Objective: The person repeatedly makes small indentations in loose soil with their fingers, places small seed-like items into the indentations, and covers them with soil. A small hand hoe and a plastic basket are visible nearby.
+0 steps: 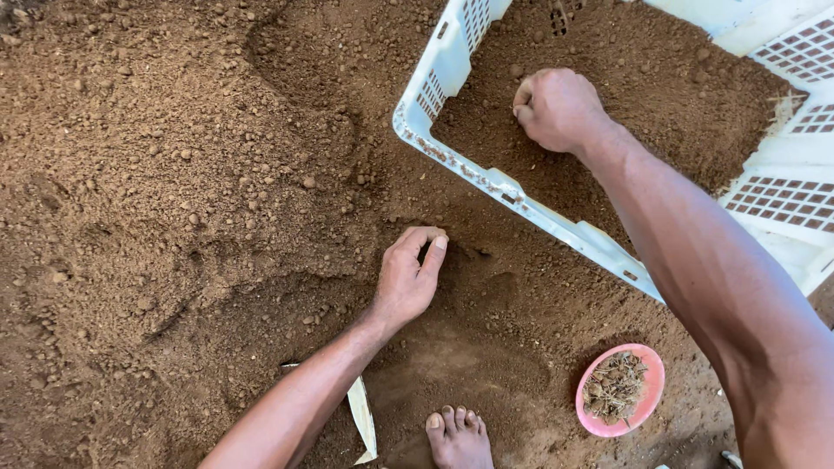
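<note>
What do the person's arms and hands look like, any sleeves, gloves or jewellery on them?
Both arms are bare as far as the view shows: no sleeves. The left hand and right hand wear no gloves, and no rings, watch or bracelets show.

Loose brown soil ground [156, 174], small clods, even daylight

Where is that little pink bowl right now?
The pink bowl sits on the soil at the lower right of the head view, just below the white plastic crate, between the bare foot and the right forearm.
</note>
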